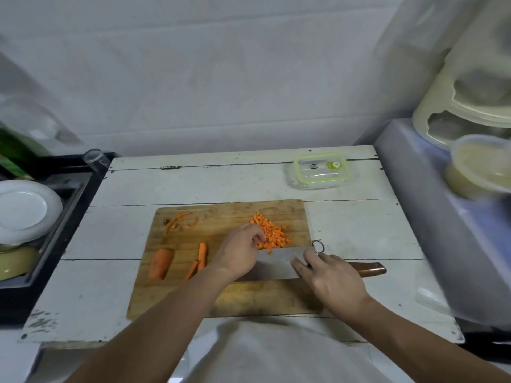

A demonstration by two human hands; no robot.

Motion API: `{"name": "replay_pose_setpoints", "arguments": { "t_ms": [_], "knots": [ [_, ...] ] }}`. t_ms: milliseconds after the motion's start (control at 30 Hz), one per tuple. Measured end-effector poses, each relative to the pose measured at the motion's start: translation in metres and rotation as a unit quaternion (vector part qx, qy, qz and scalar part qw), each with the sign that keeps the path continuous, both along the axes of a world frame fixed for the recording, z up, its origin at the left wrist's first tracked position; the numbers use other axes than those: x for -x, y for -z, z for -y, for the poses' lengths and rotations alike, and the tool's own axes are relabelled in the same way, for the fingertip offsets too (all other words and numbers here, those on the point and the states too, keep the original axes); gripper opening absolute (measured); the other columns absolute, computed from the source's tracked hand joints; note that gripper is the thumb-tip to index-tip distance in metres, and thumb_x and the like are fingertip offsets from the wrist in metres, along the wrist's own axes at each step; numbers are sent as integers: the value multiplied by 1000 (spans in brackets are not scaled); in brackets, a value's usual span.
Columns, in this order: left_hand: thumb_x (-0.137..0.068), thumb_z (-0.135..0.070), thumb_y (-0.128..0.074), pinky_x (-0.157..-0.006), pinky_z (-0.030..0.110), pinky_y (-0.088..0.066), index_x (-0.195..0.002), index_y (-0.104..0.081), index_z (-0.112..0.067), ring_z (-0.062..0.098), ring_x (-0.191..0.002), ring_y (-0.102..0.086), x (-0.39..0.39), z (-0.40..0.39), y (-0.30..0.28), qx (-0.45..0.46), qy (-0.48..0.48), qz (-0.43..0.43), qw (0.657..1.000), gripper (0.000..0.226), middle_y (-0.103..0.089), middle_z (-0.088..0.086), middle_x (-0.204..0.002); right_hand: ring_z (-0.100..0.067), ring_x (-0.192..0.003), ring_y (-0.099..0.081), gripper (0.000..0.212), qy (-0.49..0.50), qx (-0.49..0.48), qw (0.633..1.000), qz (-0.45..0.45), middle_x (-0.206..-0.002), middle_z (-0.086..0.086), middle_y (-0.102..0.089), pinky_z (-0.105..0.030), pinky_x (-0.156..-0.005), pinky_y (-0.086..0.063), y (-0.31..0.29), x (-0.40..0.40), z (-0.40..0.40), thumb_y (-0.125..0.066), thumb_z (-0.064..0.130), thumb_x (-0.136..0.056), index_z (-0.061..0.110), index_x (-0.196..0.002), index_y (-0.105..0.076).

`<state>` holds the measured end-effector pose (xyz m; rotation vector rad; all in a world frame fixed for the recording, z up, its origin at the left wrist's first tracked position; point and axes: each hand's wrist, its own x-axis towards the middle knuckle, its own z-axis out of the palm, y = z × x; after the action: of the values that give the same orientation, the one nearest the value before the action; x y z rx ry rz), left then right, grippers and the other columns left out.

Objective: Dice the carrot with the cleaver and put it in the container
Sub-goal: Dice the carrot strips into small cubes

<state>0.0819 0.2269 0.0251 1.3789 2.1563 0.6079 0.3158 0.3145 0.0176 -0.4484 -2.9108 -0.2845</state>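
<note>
A wooden cutting board [221,297] lies on the white table. On it, a pile of diced carrot [272,232] sits at the right rear, a carrot stub [160,264] at the left, and carrot sticks [201,258] beside it. The cleaver [276,264] lies flat just in front of the dice, its brown handle [370,269] pointing right. My left hand [240,251] has its cupped fingers against the near left side of the pile. My right hand [331,280] rests with straight fingers on the flat of the blade. The clear container [320,171], under a green-rimmed lid, stands at the table's back right.
Carrot peels [177,219] lie at the board's back left. A dark sink [55,217] on the left holds a white plate [25,211] and a glass [95,158]. A raised ledge [442,230] on the right carries a tub [475,167] and stacked cream ware.
</note>
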Motion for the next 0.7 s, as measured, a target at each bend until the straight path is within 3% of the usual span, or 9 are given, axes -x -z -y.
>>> {"name": "replay_pose_setpoints", "arguments": {
  "t_ms": [133, 200, 333, 367, 433, 500, 533, 600, 700],
  "knots": [
    [-97, 3, -41, -106, 33, -46, -120, -72, -21, 13, -115, -55, -20, -4, -3, 80, 90, 1, 993, 46, -59, -4, -123, -27, -60, -57, 40, -10, 12, 1000, -10, -90, -8, -57, -36, -50, -49, 0, -2, -8, -43, 9, -80, 16, -111, -68],
    [-97, 3, -41, -114, 35, -40, -133, -65, -23, 14, -125, -49, -20, -7, 0, 76, 70, -22, 994, 51, -56, -5, -133, -27, -59, -57, 42, -14, 12, 1000, -14, -90, -9, -58, -36, -50, -49, -2, -3, -10, -39, 9, -80, 16, -109, -69],
    [-95, 14, -41, -107, 26, -45, -122, -70, -19, 14, -119, -59, -8, -13, -13, -16, -102, 108, 989, 51, -66, -3, -122, -22, -48, -49, 40, 12, 87, 996, 28, -86, -2, -53, -30, -42, -36, -10, -8, -14, -67, 9, -70, 25, -106, -69],
    [-94, 16, -40, -99, 26, -50, -113, -71, -17, 19, -110, -64, -1, -10, -22, -60, -174, 150, 971, 49, -69, 0, -112, -20, -47, -48, 41, 38, 135, 989, 37, -85, 2, -51, -28, -41, -33, -13, -9, -16, -73, 10, -69, 31, -104, -69],
    [-95, 12, -42, -86, 27, -53, -107, -71, -15, 18, -95, -64, 10, 7, -36, -128, -318, 176, 923, 41, -69, 1, -103, -19, -60, -59, 31, 94, 259, 961, 15, -88, 9, -54, -30, -50, -45, -12, -9, -21, -71, 16, -80, 38, -102, -71],
    [-99, 4, -45, -84, 22, -50, -112, -69, -21, 14, -100, -62, 10, 31, -40, -153, -386, 139, 899, 37, -66, -3, -109, -17, -74, -62, 11, 171, 429, 887, -20, -83, 10, -60, -34, -67, -52, -16, -3, -26, -66, 21, -91, 30, -91, -73],
    [-101, 1, -47, -87, 18, -48, -119, -68, -24, 12, -106, -59, 2, 42, -36, -145, -368, 97, 913, 37, -62, -6, -116, -16, -70, -62, 10, 212, 510, 832, -42, -76, 8, -63, -34, -68, -52, -22, 2, -27, -66, 21, -93, 23, -84, -72],
    [-99, -1, -50, -102, 24, -47, -139, -57, -26, 10, -119, -51, -22, 55, -22, -114, -244, -16, 963, 48, -51, -7, -130, -17, -51, -57, 17, 268, 621, 733, -78, -62, 0, -60, -30, -56, -48, -31, 10, -27, -62, 17, -94, 12, -79, -65],
    [-88, -2, -55, -117, 39, -34, -160, -9, -38, 22, -139, -29, -54, 48, 4, -19, -29, -174, 984, 93, -25, 2, -154, -19, -43, -44, 15, 307, 713, 624, -90, -58, -12, -51, -22, -43, -32, -49, 17, -24, -52, 10, -97, 1, -93, -63]
  ]
}}
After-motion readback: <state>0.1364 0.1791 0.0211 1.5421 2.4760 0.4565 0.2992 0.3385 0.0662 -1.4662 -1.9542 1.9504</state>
